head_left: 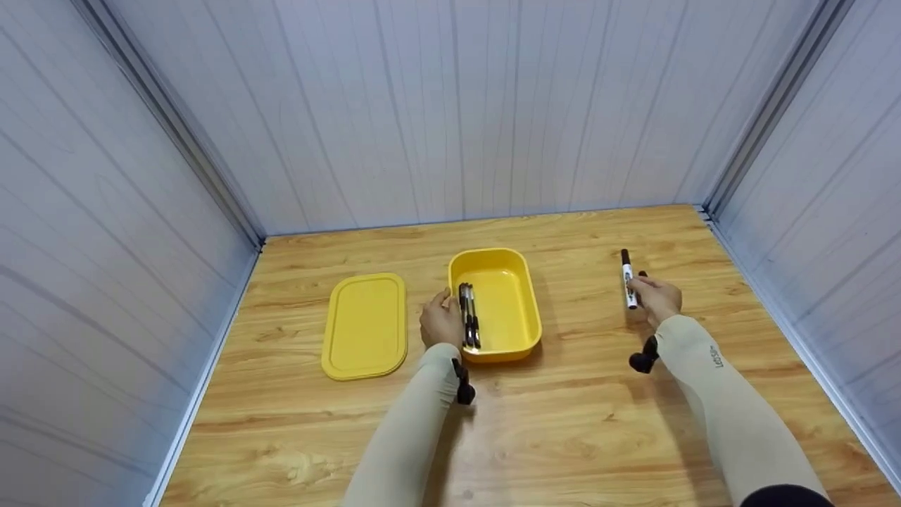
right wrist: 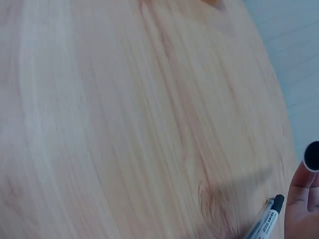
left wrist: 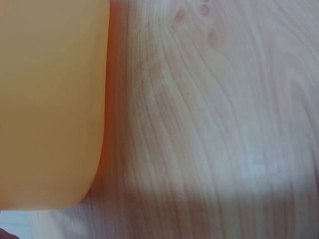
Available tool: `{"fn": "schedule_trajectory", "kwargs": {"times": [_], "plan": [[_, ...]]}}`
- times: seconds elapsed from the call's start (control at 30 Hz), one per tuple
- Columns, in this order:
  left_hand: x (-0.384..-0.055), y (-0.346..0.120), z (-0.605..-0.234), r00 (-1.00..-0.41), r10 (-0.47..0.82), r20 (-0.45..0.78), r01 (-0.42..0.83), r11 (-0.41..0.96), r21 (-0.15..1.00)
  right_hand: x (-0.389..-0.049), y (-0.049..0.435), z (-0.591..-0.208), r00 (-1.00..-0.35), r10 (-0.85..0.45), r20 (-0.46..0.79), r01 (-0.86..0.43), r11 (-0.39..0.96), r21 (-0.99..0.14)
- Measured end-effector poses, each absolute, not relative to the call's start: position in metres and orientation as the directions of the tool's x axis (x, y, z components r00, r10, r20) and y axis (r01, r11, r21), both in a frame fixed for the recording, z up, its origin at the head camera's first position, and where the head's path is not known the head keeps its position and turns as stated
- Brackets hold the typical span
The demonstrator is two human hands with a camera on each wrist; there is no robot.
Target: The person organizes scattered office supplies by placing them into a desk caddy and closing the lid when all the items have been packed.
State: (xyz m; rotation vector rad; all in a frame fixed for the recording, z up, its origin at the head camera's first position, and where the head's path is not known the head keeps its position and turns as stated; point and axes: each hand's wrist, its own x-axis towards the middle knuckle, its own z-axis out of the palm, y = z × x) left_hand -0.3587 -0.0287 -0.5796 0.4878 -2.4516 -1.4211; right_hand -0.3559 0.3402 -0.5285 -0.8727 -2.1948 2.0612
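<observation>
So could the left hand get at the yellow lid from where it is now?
Probably yes. The left hand rests at the yellow box's left rim, beside the markers lying in it, and the yellow lid lies flat just to its left with only bare wooden table between them.

The left wrist view is blurred and close: the yellow box runs off the left and top edges, and the left hand shows only as a dark sliver at the bottom-left corner. In the right wrist view the marker is cut by the bottom edge and the right hand by the right. The marker's print is too small to read.
</observation>
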Motion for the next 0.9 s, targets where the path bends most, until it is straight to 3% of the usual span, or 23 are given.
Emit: {"fn": "schedule_trajectory", "kwargs": {"times": [0.1,0.7,0.9], "plan": [[-0.359,-0.029,-0.579,-0.907,-0.416,0.063,-0.152,0.463,0.873,-0.354,0.339,-0.525,-0.848,0.373,-0.378,0.377,-0.079,-0.923],[-0.358,-0.028,-0.58,-0.908,-0.417,0.045,-0.165,0.454,0.875,-0.351,0.323,-0.519,-0.863,0.345,-0.37,0.368,-0.073,-0.927],[-0.359,-0.028,-0.582,-0.904,-0.417,0.094,-0.128,0.473,0.872,-0.354,0.313,-0.519,-0.876,0.305,-0.374,0.323,-0.205,-0.924]]}}
